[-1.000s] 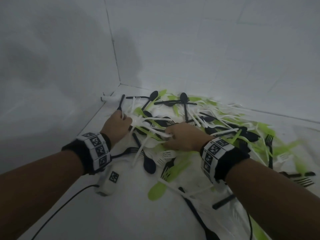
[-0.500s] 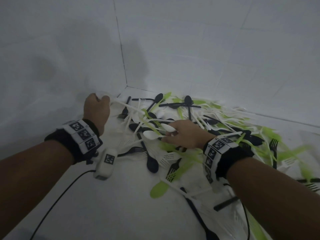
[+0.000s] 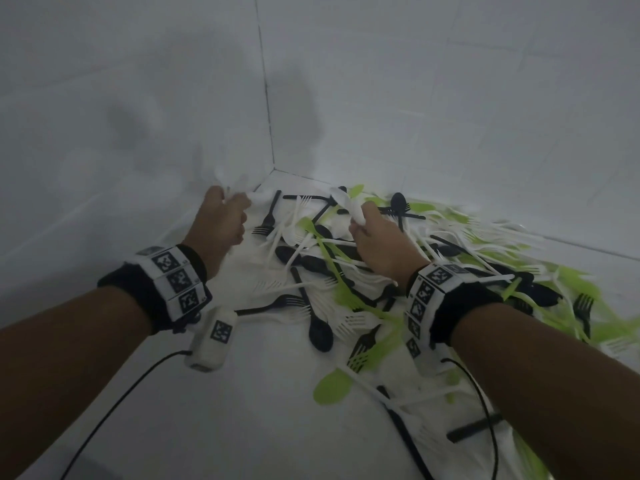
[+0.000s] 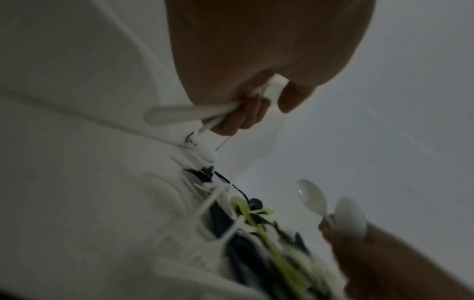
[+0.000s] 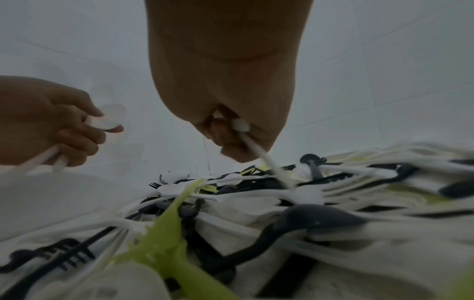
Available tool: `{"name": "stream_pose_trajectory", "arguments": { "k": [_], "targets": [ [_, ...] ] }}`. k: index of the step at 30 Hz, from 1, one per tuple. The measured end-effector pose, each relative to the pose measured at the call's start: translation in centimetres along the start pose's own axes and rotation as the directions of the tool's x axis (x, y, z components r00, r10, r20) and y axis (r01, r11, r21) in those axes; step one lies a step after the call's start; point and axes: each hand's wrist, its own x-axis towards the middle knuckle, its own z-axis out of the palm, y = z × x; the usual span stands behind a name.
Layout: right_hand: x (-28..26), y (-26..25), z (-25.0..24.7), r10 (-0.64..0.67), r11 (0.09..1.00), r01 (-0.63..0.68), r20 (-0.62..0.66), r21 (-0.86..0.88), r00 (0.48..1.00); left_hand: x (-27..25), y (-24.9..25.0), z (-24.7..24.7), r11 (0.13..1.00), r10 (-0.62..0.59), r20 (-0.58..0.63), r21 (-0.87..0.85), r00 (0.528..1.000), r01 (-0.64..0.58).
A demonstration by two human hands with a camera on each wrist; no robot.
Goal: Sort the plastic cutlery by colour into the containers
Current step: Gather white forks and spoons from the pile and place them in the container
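A mixed pile of black, white and green plastic cutlery [image 3: 381, 271] lies on the white floor in a corner. My left hand [image 3: 232, 202] is raised at the pile's left edge, close to the wall. It grips a bunch of white spoons [image 4: 179, 113], with the handles in my curled fingers. My right hand [image 3: 360, 220] hovers over the middle of the pile and grips two white spoons [image 4: 313, 196], their bowls pointing up and away. In the right wrist view their white handle [image 5: 256, 150] slants down out of my right fist toward the pile.
White tiled walls meet at a corner [image 3: 273, 164] just behind the pile. A white marker-tagged device [image 3: 213, 337] hangs under my left wrist, and its black cable [image 3: 104, 410] trails back. A green spoon [image 3: 332, 386] and a black fork [image 3: 277, 303] lie nearest me. No container is in view.
Both hands have lifted off the pile with white cutlery in them. The left swung left along the wall, then up toward the corner. The right rose from the middle of the pile.
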Motion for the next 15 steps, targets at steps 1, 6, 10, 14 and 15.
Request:
{"name": "stream_pose_trajectory", "arguments": {
  "k": [1,6,10,14,15],
  "targets": [
    [0.5,0.1,0.3,0.022,0.999,-0.023,-0.018,-0.039,1.000,-0.1,-0.2,-0.2,0.993,0.019,0.054,0.112,0.998,-0.025],
    [2.8,0.3,2.2,0.042,0.993,-0.042,-0.004,-0.112,0.999,-0.5,-1.3,-1.2,0.802,0.062,0.345,0.541,0.937,-0.252],
    [3.4,-0.2,3.3,-0.023,0.979,0.042,0.098,-0.198,0.995,0.8,-2.8,-1.5,0.695,0.130,0.305,0.651,0.943,-0.306],
    [3.9,-0.5,3.6,0.036,0.956,0.025,0.200,-0.293,0.979,2.2,-3.5,-0.7,0.595,0.070,0.382,0.726,0.921,-0.346],
    [4.1,-0.3,3.5,0.046,0.950,0.019,0.199,-0.313,0.979,2.4,-3.7,-0.4,0.551,0.041,0.437,0.740,0.899,-0.385]
  ]
}}
